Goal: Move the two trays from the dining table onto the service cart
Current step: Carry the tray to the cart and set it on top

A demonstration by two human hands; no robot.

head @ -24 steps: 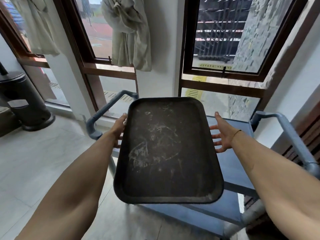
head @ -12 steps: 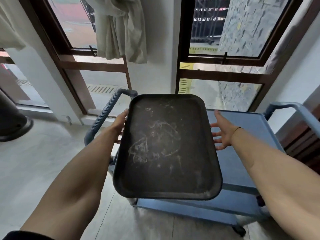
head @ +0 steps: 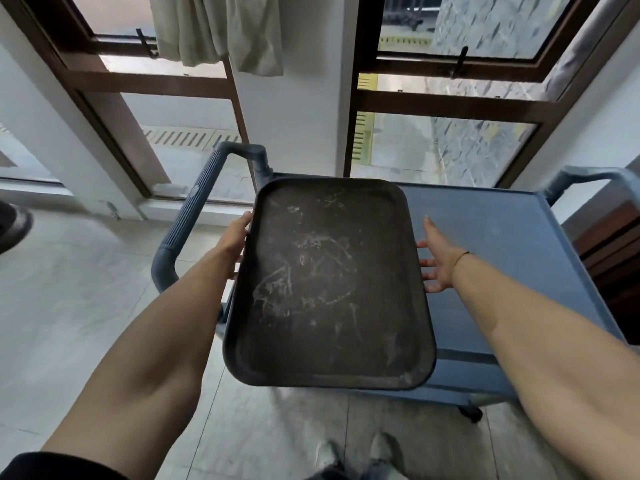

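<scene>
A dark, scuffed rectangular tray (head: 329, 282) is held level over the left part of the blue service cart's top shelf (head: 502, 244). Its near end sticks out past the cart's front edge. My left hand (head: 233, 240) grips the tray's left rim. On the right rim, my right hand (head: 438, 261) has its fingers spread and their tips tucked under the edge. Whether the tray touches the shelf I cannot tell. Only this one tray is in view; the dining table is out of sight.
The cart has a ribbed handle (head: 194, 202) on its left and another handle (head: 588, 174) at the right. Behind it are brown-framed windows and a hanging curtain (head: 221, 29). A dark round base (head: 14, 223) sits on the tiled floor at far left. Brown woodwork (head: 613, 258) lies right of the cart.
I have come closer to the cart and look down more steeply. The tray, in both hands, now sits lower over the cart's top shelf.
</scene>
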